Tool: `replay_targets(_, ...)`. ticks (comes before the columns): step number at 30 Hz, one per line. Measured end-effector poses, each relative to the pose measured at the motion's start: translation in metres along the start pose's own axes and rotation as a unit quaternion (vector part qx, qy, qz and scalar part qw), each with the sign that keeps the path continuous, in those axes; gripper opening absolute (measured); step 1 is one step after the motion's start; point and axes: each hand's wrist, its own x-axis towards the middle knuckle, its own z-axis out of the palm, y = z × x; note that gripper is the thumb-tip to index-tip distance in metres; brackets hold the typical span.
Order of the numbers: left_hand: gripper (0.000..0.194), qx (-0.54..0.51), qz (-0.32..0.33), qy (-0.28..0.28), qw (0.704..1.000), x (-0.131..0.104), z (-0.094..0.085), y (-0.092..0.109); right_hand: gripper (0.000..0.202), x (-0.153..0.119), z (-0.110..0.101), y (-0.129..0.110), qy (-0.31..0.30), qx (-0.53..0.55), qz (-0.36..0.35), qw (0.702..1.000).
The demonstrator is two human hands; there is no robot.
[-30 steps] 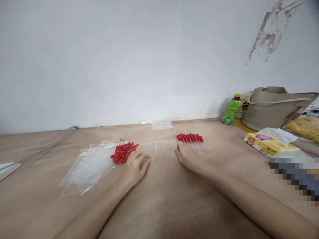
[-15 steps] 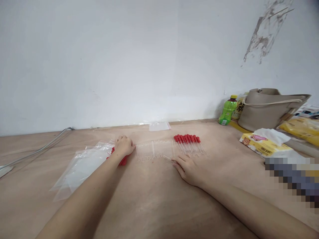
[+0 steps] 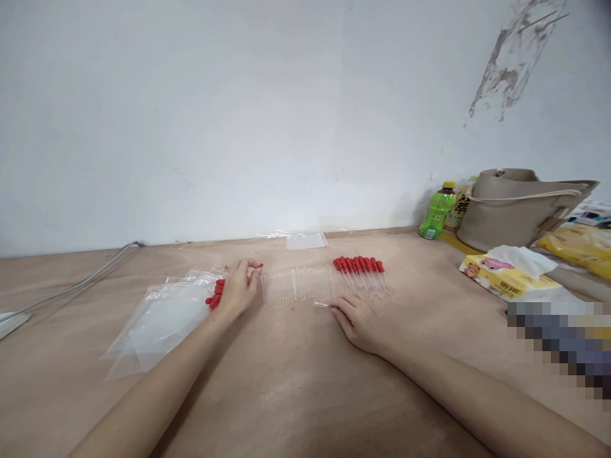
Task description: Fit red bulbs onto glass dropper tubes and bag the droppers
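Between the fingers of my left hand (image 3: 241, 287) is a small red rubber bulb (image 3: 260, 266). Loose red bulbs (image 3: 216, 294) lie just left of that hand, partly hidden by it. My right hand (image 3: 356, 321) rests near the table and pinches a thin clear tube (image 3: 321, 305) that points left. Between the hands lies a row of thin clear tubes (image 3: 296, 286), side by side. Behind my right hand, several tubes with red bulbs (image 3: 359, 265) on their far ends lie in a second row.
Clear zip bags (image 3: 160, 318) are spread at the left, beside a grey cable (image 3: 102, 270). A small bag (image 3: 306, 241) lies by the wall. A green bottle (image 3: 436, 213), a grey-beige bag (image 3: 506, 213) and a tissue pack (image 3: 508, 273) stand or lie at the right.
My left hand has lifted off the red bulbs and moved slightly right, now with one bulb at its fingertips. My right hand has hardly moved and keeps its tube.
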Motion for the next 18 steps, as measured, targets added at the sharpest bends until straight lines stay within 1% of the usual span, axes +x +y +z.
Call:
replay_targets(1, 0.019, -0.08, 0.041, 0.001, 0.996, -0.014, 0.0, 0.007, 0.02, 0.0, 0.0, -0.001, 0.006, 0.004, 0.0, 1.0)
replay_targets(2, 0.017, -0.149, 0.074, -0.016, 0.986, -0.028, 0.001, 0.014, 0.02, 0.0, 0.0, -0.002, 0.01, 0.009, -0.001, 1.0)
replay_targets(3, 0.016, -0.192, 0.089, -0.038, 0.977, -0.042, 0.002, 0.021, 0.021, -0.001, 0.0, -0.003, 0.011, 0.015, -0.003, 1.0)
replay_targets(5, 0.014, -0.253, 0.096, -0.094, 0.958, -0.064, 0.006, 0.031, 0.022, 0.0, 0.0, -0.006, 0.007, 0.032, -0.014, 0.999)
replay_targets(7, 0.016, -0.317, 0.079, -0.138, 0.935, -0.077, 0.011, 0.036, 0.023, 0.0, 0.001, -0.01, 0.001, 0.054, -0.024, 0.998)
replay_targets(8, 0.018, -0.332, 0.074, -0.151, 0.928, -0.08, 0.013, 0.038, 0.023, 0.0, 0.001, -0.012, -0.001, 0.062, -0.028, 0.998)
replay_targets(10, 0.019, -0.333, 0.076, -0.163, 0.926, -0.08, 0.015, 0.039, 0.023, 0.001, 0.003, -0.014, -0.005, 0.069, -0.034, 0.997)
replay_targets(14, 0.016, -0.315, 0.098, -0.155, 0.931, -0.074, 0.011, 0.04, 0.022, 0.002, 0.005, -0.016, -0.018, 0.067, -0.047, 0.996)
replay_targets(18, 0.017, -0.324, 0.095, -0.163, 0.927, -0.076, 0.007, 0.045, 0.022, 0.002, 0.006, -0.016, -0.025, 0.07, -0.049, 0.996)
